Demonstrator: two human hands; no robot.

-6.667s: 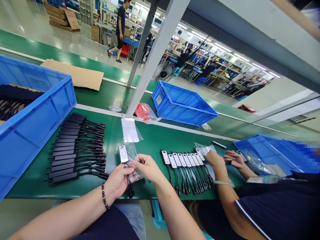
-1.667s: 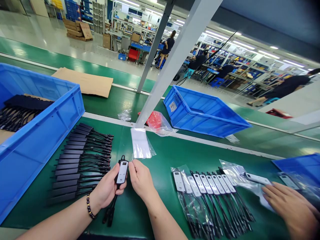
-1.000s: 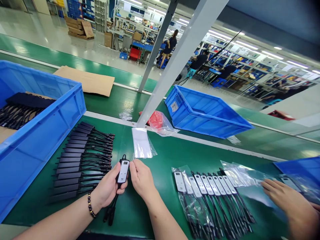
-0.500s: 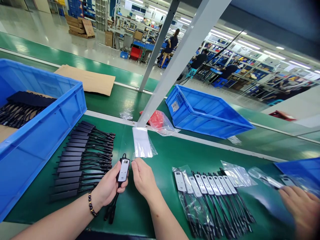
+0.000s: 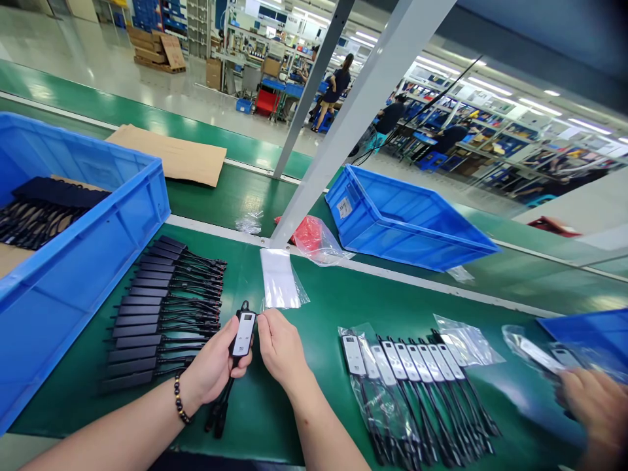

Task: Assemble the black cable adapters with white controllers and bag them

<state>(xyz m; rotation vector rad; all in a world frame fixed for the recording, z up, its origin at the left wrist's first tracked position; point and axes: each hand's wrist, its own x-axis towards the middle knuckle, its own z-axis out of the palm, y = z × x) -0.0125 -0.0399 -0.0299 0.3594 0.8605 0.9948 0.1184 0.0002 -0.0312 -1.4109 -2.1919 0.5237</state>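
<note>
My left hand point(image 5: 216, 366) is wrapped round a black cable controller point(image 5: 244, 335) with a white face and a small dark window. A loop stands at its top end, and its cables hang down toward the bench edge. Fingers pinched, my right hand point(image 5: 282, 343) is at the controller's upper right edge; whatever they pinch is too small or hidden to tell. Left of my hands lies a row of dark controllers point(image 5: 142, 320), cables pointing right. A stack of clear plastic bags point(image 5: 280, 278) lies just beyond my right hand.
White-faced controllers point(image 5: 407, 363), some in clear bags, lie in a row at right. A co-worker's hand point(image 5: 593, 399) holds a bagged controller there. Blue bins stand at left point(image 5: 83, 261) and behind point(image 5: 412, 226). A white post point(image 5: 343, 137) rises from the bench, beside a red bag point(image 5: 309, 235).
The co-worker's hand and the bagged controller have shifted slightly right. My own hands and the controller in them stay almost where they were.
</note>
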